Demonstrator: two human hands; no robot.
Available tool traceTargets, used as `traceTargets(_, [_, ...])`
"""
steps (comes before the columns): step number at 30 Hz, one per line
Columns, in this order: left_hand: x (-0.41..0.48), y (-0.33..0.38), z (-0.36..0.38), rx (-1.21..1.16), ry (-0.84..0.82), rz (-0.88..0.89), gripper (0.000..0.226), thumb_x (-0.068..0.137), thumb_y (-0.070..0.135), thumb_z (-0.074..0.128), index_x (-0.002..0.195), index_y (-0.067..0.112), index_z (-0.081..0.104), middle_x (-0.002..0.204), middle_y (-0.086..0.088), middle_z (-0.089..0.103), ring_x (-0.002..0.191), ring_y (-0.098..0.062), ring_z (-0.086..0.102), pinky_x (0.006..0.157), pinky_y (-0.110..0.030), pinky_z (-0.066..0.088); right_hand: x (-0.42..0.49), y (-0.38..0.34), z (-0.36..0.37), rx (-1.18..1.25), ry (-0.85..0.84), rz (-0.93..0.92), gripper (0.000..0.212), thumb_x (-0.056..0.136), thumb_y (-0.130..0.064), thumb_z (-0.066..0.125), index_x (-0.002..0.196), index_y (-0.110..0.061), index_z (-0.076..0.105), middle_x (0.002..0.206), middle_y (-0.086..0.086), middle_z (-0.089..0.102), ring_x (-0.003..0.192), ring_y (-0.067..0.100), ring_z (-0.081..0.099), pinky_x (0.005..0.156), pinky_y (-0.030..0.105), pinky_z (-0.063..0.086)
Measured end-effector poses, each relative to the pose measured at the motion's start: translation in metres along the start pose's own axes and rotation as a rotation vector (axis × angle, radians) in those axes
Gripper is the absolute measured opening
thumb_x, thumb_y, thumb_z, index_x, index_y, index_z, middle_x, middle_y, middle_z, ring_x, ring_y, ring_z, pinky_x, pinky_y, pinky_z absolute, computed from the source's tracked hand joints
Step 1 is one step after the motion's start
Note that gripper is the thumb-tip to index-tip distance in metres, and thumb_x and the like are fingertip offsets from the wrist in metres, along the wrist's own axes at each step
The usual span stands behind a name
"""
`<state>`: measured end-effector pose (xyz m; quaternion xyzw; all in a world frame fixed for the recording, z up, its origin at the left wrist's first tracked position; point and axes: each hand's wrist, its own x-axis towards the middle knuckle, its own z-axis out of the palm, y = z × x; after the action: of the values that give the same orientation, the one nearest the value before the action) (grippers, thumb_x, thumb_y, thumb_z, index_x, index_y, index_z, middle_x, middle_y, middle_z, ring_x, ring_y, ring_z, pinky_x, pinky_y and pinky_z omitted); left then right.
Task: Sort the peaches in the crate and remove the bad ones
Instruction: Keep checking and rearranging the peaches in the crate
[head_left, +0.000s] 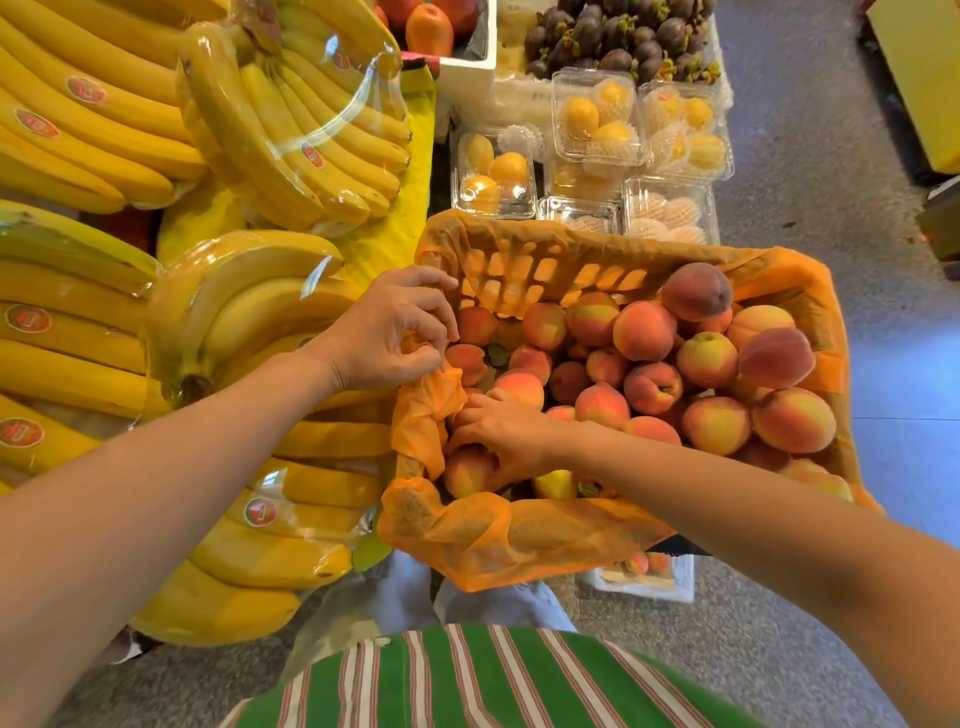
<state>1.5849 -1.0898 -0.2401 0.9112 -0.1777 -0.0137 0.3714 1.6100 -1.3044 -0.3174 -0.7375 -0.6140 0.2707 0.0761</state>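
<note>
An orange plastic crate (524, 270) lined with thin orange mesh liner (498, 540) holds several red-and-yellow peaches (644, 330), piled higher toward the right. My left hand (389, 332) is at the crate's left edge and pinches a fold of the liner there. My right hand (504, 431) reaches into the crate's near-left corner with its fingers curled over a peach (467, 470). A yellowish fruit (555, 483) lies just right of that peach, partly under my right forearm.
Bagged banana bunches (249, 145) fill the stand on the left, close against the crate. Clear clamshell boxes of yellow fruit (595, 117) and a pile of dark mangosteens (623, 36) lie beyond the crate. Grey floor runs along the right.
</note>
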Motion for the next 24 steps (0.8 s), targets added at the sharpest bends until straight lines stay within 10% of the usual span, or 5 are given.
traceTargets(5, [0.0,-0.002,0.0,-0.008,-0.01,-0.001,0.025,0.066,0.028,0.048,0.06,0.025,0.072,0.088,0.011,0.068,0.127,-0.014,0.045,0.104,-0.046,0.034,0.003,0.003,0.009,-0.058,-0.008,0.015,0.046,0.073,-0.046,0.077,0.113,-0.027,0.069,0.113,0.0,0.057,0.115,0.026,0.043,0.072,0.028,0.012])
traceTargets(8, [0.0,-0.002,-0.001,-0.007,-0.017,-0.007,0.024,0.067,0.029,0.049,0.061,0.026,0.072,0.089,0.012,0.068,0.127,-0.012,0.044,0.106,-0.044,0.032,0.004,0.004,-0.003,0.074,-0.028,0.026,0.038,0.073,-0.03,0.078,0.109,-0.021,0.071,0.109,0.003,0.061,0.11,0.026,0.048,0.085,0.037,0.036])
traceTargets(13, [-0.001,0.001,-0.002,-0.013,-0.016,-0.008,0.023,0.067,0.031,0.048,0.061,0.029,0.07,0.09,0.011,0.068,0.127,-0.011,0.043,0.106,-0.035,0.028,-0.007,0.019,-0.031,0.339,0.313,0.251,0.017,0.081,-0.022,0.072,0.097,-0.018,0.072,0.098,0.003,0.065,0.095,0.021,0.055,0.085,0.042,0.046])
traceTargets(18, [-0.002,0.002,-0.002,-0.01,-0.018,-0.008,0.023,0.067,0.032,0.048,0.062,0.031,0.069,0.092,0.012,0.068,0.128,-0.012,0.043,0.107,-0.037,0.027,-0.002,0.044,-0.034,0.282,0.192,0.516,0.043,0.09,-0.04,0.062,0.125,-0.014,0.058,0.122,0.009,0.061,0.111,0.026,0.056,0.092,0.043,0.046])
traceTargets(24, [-0.002,0.0,-0.002,-0.02,-0.002,0.015,0.022,0.067,0.029,0.05,0.061,0.028,0.071,0.09,0.011,0.068,0.127,-0.015,0.045,0.105,-0.046,0.033,0.022,0.055,-0.032,0.262,0.266,0.654,0.042,0.093,-0.045,0.055,0.105,-0.004,0.057,0.101,0.007,0.059,0.091,0.026,0.055,0.077,0.044,0.048])
